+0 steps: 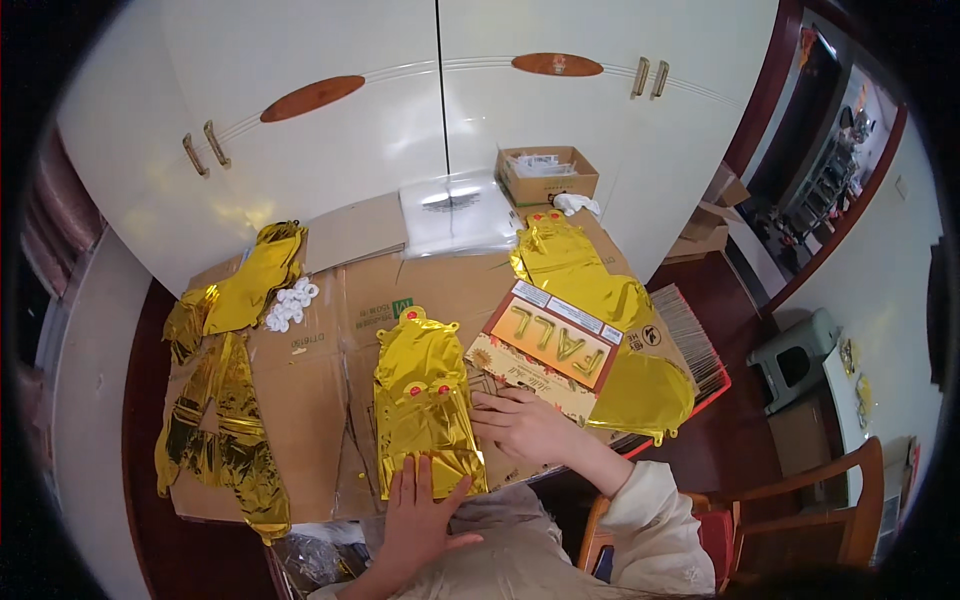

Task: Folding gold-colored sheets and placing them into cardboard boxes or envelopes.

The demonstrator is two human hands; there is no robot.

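A folded gold foil balloon (428, 375) with small red dots lies flat on the cardboard in front of me. My left hand (418, 512) rests on its near end, fingers stretched out over the foil. At the balloon's right edge is my right hand (522, 430), its fingers extended and slightly bent, the tips by the foil. A printed orange and cream card package (550, 345) lies just beyond that hand, partly over a stack of gold foil balloons (580, 275) on the right. More gold foil balloons (255, 285) and crumpled gold foil (215, 430) lie at the left.
Cardboard sheets (310, 400) cover the table. White plastic pieces (291, 303) sit left of centre. Clear plastic bags (455, 215) and an open cardboard box (548, 180) are at the back, against white cabinets (300, 160). A wooden chair (800, 510) stands at right.
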